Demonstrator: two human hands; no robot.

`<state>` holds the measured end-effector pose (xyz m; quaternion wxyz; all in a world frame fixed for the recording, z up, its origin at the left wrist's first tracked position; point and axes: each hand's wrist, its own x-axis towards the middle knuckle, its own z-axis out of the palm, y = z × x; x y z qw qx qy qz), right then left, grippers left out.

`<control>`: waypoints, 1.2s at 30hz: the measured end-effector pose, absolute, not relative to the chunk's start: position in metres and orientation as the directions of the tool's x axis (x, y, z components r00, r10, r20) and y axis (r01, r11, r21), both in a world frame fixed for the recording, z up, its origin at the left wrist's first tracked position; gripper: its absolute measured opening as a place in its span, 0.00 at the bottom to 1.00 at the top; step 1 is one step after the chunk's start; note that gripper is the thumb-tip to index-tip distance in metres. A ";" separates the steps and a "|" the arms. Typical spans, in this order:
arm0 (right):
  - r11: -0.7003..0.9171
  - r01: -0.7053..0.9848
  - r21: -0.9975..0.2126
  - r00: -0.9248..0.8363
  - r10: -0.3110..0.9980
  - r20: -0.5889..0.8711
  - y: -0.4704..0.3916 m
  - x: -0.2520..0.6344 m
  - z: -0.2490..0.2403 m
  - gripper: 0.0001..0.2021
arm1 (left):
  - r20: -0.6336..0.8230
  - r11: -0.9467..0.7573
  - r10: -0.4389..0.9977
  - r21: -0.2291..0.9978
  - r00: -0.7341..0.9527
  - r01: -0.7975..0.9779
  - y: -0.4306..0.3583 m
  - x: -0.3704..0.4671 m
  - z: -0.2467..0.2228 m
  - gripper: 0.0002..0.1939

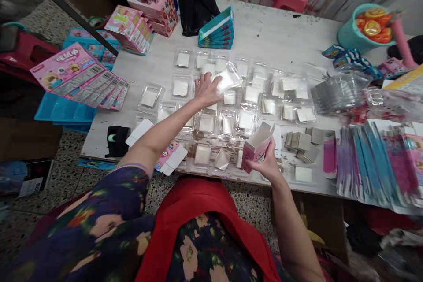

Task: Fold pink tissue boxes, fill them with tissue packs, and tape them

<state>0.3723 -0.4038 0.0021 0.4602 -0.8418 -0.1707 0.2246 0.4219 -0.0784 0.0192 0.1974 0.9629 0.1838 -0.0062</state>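
White table (274,31) seen from above, its far right end lost behind clutter; across its middle, rows of clear plastic trays (246,121) with white packets, some hidden beneath the left arm; at right, flattened cartons (370,158), cut off by the picture's edge; at left, a fan of pink boxes (84,77), the lettering too soft to read; under the left forearm, a partly covered pink-and-white carton (170,156); the right hand (266,165) grips an open pink box (256,147) near the table's front edge, its inside mostly out of sight; the left hand (208,90) pinches one tilted tray (229,77) above the rows, its grip narrow, some fingertips hard to make out.
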 end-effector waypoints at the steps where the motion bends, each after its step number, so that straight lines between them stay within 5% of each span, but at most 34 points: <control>1: -0.526 0.125 -0.841 0.829 0.521 -0.202 -0.402 0.379 0.001 0.59 | -0.083 -0.888 0.256 0.374 0.963 0.268 -0.080 0.403 0.030 0.38; 7: -0.554 0.524 -0.647 0.689 0.722 -0.060 -0.384 0.404 -0.007 0.56 | -0.146 -0.912 -0.267 0.358 0.953 -0.201 -0.095 0.300 0.067 0.36; 11: -0.429 0.786 -0.446 0.446 0.892 -0.073 -0.362 0.396 0.007 0.54 | -0.078 -0.882 -0.380 0.332 0.922 -0.335 -0.099 0.268 0.058 0.32; 14: -0.348 0.844 -0.409 0.333 0.937 -0.110 -0.345 0.379 0.020 0.54 | -0.027 -0.849 -0.431 0.352 0.902 -0.395 -0.100 0.251 0.048 0.25; 18: -0.394 0.817 -0.421 0.395 0.914 -0.089 -0.331 0.360 0.032 0.54 | 0.156 -0.836 -0.234 0.472 0.960 -0.280 -0.100 0.217 0.042 0.32; 22: -0.381 0.786 -0.487 0.416 0.908 -0.040 -0.313 0.342 0.040 0.55 | 0.248 -0.606 -0.091 0.755 0.964 -0.252 -0.107 0.184 0.044 0.34; 25: -0.311 0.719 -0.622 0.401 0.916 0.005 -0.298 0.326 0.045 0.55 | 0.189 -0.417 -0.129 0.880 0.973 -0.227 -0.107 0.170 0.048 0.30; 27: -0.283 0.577 -0.766 0.418 0.908 -0.021 -0.294 0.314 0.043 0.52 | 0.149 -0.375 -0.010 0.916 0.989 -0.142 -0.101 0.162 0.052 0.36; 30: -0.243 0.181 -0.953 0.368 0.915 -0.164 -0.291 0.295 0.028 0.34 | 0.024 -0.203 0.288 0.979 0.957 0.036 -0.097 0.147 0.053 0.52; 32: -0.208 -0.102 -0.973 0.370 0.900 -0.231 -0.285 0.279 0.017 0.24 | -0.130 0.049 0.393 0.992 0.910 0.120 -0.103 0.137 0.047 0.59; 36: -0.112 -0.139 -0.984 0.683 0.709 -0.177 -0.262 0.247 0.011 0.34 | -0.252 0.296 0.581 0.951 0.774 0.088 -0.123 0.121 0.033 0.53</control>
